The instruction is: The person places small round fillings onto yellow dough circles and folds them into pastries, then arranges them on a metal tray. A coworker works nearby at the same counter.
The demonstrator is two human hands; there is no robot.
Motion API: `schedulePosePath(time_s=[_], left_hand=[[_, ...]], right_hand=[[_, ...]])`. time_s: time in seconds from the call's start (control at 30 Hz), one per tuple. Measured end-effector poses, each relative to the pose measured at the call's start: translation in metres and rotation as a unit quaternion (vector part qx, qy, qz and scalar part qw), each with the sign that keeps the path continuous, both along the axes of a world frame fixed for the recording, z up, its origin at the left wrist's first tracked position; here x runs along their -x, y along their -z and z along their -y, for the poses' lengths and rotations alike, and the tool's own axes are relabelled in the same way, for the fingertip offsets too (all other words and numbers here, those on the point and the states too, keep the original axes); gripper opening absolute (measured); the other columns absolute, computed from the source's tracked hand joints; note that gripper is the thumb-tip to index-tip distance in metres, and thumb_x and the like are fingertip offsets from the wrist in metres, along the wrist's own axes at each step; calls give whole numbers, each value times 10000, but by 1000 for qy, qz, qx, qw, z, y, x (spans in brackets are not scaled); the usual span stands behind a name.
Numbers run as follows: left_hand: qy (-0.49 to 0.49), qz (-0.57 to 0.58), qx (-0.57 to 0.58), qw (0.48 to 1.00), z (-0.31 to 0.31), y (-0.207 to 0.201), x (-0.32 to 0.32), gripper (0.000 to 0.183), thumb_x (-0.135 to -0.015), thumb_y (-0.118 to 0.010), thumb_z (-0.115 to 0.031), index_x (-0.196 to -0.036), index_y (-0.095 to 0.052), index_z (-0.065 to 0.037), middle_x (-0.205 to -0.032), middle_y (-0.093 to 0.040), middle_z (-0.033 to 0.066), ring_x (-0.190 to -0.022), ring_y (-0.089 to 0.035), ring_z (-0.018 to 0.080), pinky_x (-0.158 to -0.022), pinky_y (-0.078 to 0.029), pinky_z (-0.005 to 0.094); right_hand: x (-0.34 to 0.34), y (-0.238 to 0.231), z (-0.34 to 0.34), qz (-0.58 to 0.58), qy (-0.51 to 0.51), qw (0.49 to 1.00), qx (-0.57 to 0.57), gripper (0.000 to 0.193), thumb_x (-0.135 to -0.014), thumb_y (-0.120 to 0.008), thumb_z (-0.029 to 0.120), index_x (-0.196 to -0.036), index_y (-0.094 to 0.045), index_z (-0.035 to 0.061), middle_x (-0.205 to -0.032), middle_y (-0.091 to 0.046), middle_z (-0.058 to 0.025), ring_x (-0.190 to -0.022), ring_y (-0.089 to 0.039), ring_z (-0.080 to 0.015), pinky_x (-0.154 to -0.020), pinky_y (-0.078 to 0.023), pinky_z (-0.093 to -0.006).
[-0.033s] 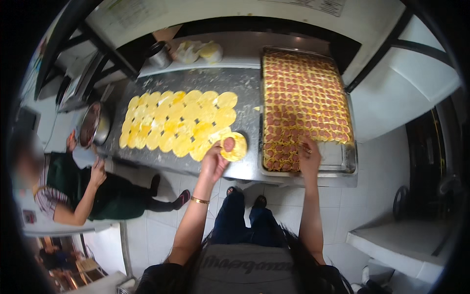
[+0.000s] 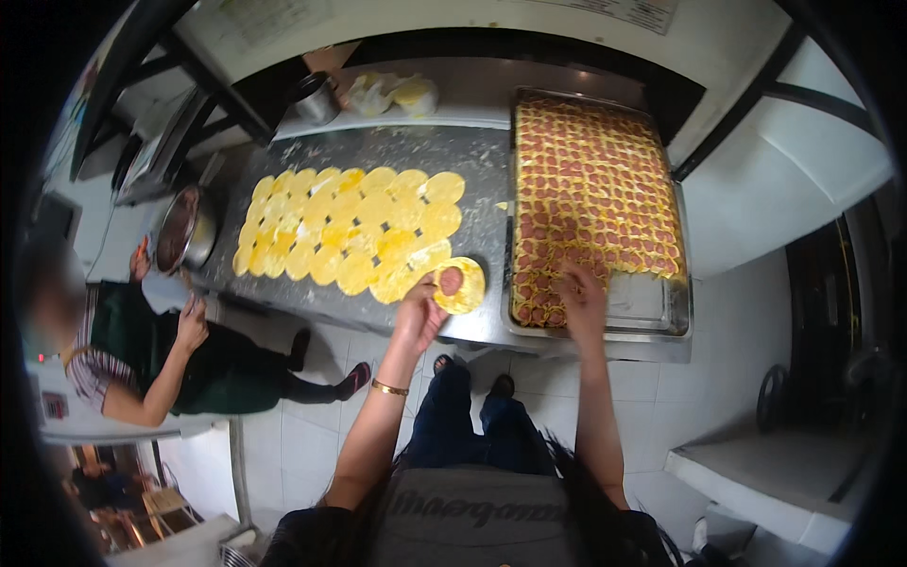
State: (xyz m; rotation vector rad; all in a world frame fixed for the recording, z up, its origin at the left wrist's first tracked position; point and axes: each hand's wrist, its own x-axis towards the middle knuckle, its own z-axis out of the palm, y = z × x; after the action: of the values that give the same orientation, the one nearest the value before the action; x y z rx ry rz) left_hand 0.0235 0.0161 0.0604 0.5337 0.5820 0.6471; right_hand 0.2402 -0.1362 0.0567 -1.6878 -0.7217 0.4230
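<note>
A round of yellow dough [image 2: 468,293] is held at its left edge by the left hand [image 2: 422,314], with a pinkish meat slice [image 2: 452,280] laid on it. This round is seen at the near edge of the counter [image 2: 383,146], between the spread dough rounds and the tray. The dough rounds [image 2: 345,222] are set out in rows, edges touching or overlapping, with small dark gaps between. The right hand [image 2: 582,298] is placed over the near part of the metal tray [image 2: 652,310], its fingers bent; whether anything is gripped there cannot be told. Most of the tray is filled by tight rows of meat-topped pieces [image 2: 590,180], while its near right corner is left bare. Behind the dough, a dark container [image 2: 316,98] and plastic bags [image 2: 413,96] are lined up. At the left, a metal bowl [image 2: 201,236] is seen beside a co-worker [image 2: 142,350] in a dark apron.
</note>
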Motion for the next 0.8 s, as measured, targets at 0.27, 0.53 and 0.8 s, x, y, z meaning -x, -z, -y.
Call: schedulePosePath(time_s=[0.27, 0.53, 0.8], left_hand=[[-28, -179, -141, 973, 32, 10, 30, 376, -861, -357, -71, -1217, -437, 21, -1106, -563, 142, -964, -601, 166, -821, -509, 290], [-89, -442, -372, 811, 41, 37, 40, 315, -883, -434, -100, -1160, -547, -1, -955, -641, 242, -960, -620, 385, -813, -491, 396], [-64, -336, -283, 896, 37, 59, 48, 335, -877, -479, 65, -1186, -581, -12, -1044, -643, 106, -845, -648, 135, -698, -558, 243]], right_hand=[[108, 38, -63, -428, -141, 892, -24, 205, -827, -619, 30, -1022, -600, -30, -965, -622, -75, -868, -606, -128, -725, -480, -245], [120, 81, -77, -163, -121, 976, 77, 174, -824, -571, -8, -995, -597, -19, -928, -637, -82, -823, -618, -157, -712, -492, -266], [122, 74, -60, -230, -197, 953, 10, 363, -799, -539, -89, -1153, -572, -17, -1058, -612, -74, -907, -611, -147, -812, -498, -248]])
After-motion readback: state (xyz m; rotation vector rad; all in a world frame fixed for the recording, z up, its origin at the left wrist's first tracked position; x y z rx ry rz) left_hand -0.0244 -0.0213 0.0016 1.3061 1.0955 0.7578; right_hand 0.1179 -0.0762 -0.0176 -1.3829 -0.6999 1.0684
